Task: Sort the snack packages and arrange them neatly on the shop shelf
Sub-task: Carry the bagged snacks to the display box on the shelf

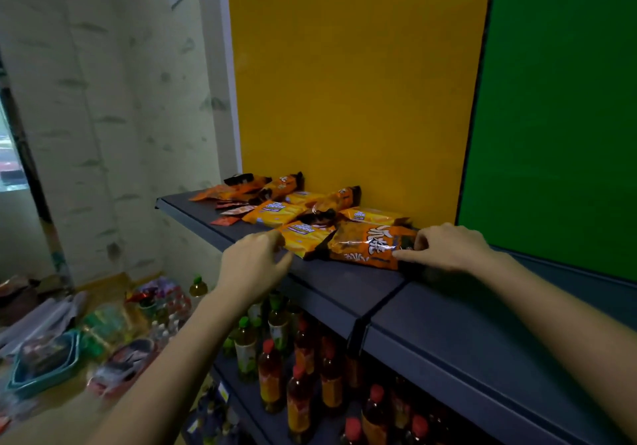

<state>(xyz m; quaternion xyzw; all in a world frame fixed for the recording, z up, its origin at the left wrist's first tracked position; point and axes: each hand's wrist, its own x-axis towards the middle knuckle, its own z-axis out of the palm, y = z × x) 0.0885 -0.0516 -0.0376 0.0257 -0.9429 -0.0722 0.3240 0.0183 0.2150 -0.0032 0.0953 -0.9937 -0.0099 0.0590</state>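
Several orange snack packages lie scattered on the dark shelf (344, 293), in front of a yellow back panel. Nearest me is an orange and black bag with white characters (367, 243); my right hand (448, 246) pinches its right end. A yellow cheese-cracker pack (303, 238) lies to its left, partly under it. My left hand (253, 265) reaches toward that pack, fingers loosely curled, fingertips at its left edge. More yellow packs (275, 212) and orange-black bags (281, 186) lie farther back, with small red sachets (229, 215) at the left.
The shelf below holds several bottles of tea with red caps (300, 396) and green caps (245, 348). A green panel (558, 117) backs the bare right part of the shelf. On the floor at left are bottle packs (162, 303) and a teal basket (44, 369).
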